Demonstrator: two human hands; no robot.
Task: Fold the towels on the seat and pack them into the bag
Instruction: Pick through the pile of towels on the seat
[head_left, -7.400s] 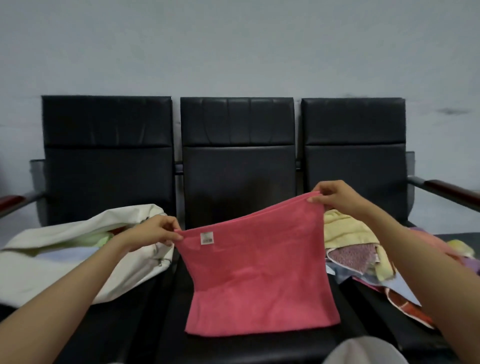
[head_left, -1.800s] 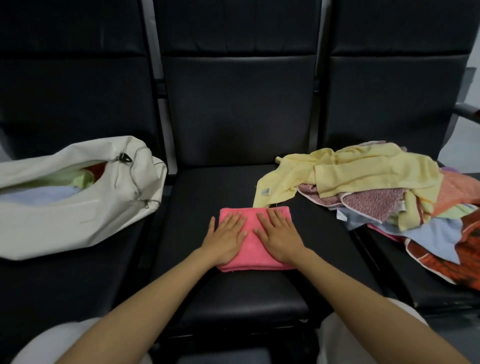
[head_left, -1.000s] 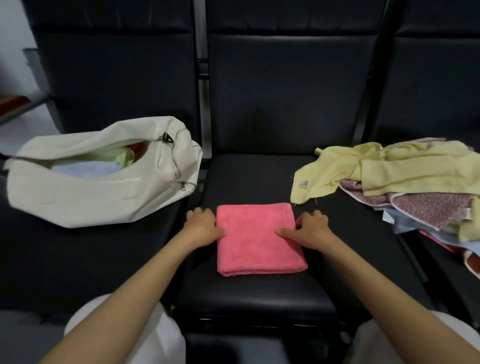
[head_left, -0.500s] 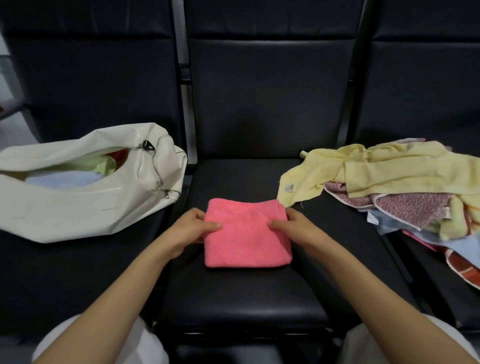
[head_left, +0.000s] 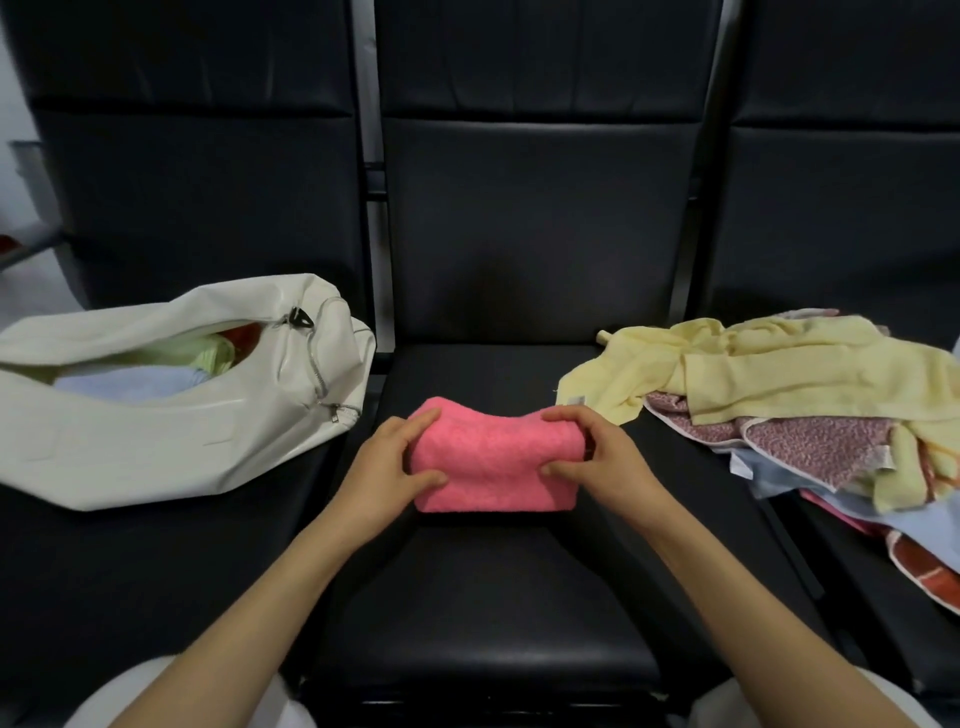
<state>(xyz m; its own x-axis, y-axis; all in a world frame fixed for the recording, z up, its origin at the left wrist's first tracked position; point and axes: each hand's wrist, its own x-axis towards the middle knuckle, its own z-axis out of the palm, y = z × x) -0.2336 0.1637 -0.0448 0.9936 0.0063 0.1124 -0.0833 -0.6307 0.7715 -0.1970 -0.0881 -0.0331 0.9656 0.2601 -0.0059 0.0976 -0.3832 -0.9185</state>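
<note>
Across black seats (head_left: 493, 597): white bag (head_left: 156, 441) lies unzipped at your left, ready for loading; unfolded towel pile (head_left: 779, 374) at right. Folded pink towel (head_left: 493, 457) is between them, over the middle seat; your left hand (head_left: 379, 467) and right hand (head_left: 608, 467) grip its ends, probably for lifting.

The bag (head_left: 171, 441) fills the left seat, its mouth (head_left: 234, 358) gaping upward (towels already lie inside), with open air above it. The towel pile (head_left: 810, 384) crowds the right, one yellow corner (head_left: 597, 395) spilling beside the pink towel (head_left: 493, 462). Backrests (head_left: 540, 223) wall the bench (head_left: 483, 623) behind; its front lies bare.
</note>
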